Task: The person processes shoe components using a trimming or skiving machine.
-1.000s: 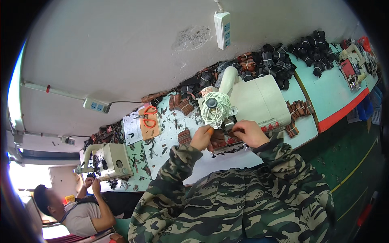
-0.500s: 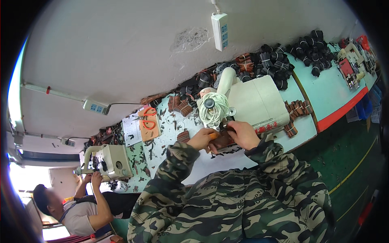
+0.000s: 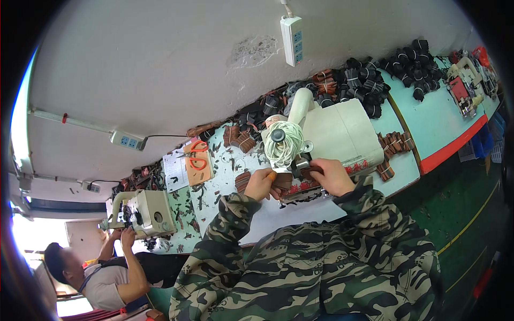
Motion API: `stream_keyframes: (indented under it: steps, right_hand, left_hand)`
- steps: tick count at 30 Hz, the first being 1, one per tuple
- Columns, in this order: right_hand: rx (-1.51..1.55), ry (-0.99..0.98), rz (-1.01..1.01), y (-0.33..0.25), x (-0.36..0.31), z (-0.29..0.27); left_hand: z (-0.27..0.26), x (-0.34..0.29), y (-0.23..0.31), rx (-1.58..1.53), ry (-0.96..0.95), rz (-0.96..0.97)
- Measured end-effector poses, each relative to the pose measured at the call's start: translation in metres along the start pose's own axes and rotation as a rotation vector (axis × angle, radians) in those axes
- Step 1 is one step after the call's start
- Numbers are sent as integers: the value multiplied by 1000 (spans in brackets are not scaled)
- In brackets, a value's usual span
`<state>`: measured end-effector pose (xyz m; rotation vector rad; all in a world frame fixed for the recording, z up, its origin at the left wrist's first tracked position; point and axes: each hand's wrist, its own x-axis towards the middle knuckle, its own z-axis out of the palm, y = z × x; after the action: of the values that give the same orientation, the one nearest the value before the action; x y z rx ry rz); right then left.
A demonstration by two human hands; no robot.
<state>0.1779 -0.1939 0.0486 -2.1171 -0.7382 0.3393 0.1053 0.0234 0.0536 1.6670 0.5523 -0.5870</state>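
My left hand (image 3: 261, 184) and my right hand (image 3: 330, 175) both grip a small brown leather piece (image 3: 285, 181) at the foot of a cream sewing machine (image 3: 342, 134). The piece sits just below a big spool of pale thread (image 3: 282, 142) mounted on the machine's near end. Both camouflage sleeves reach up from the lower edge. My fingers hide most of the piece.
Heaps of black and brown strap pieces (image 3: 369, 75) line the wall. Small brown stacks (image 3: 394, 143) lie right of the machine and another (image 3: 242, 181) left of my hand. Orange scissors (image 3: 197, 160) rest on papers. A person (image 3: 107, 273) works at a second machine (image 3: 144, 214) at left.
My hands have shifted slightly left and closer together at the machine's foot, still on the brown piece. The person at left keeps working at the other machine.
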Motion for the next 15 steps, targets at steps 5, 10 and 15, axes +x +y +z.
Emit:
stream_keyframes:
  steps: [5,10,15]
  right_hand:
    - [288,-121,91,5,-5,-14]
    - [-56,-40,-161,-2,7,6]
    - [162,-89,27,-3,-1,-10]
  left_hand:
    - [9,0,-5,17,68,58]
    - [21,7,6,-72,-82,-6]
    - [2,-4,-2,-337,-102,-19]
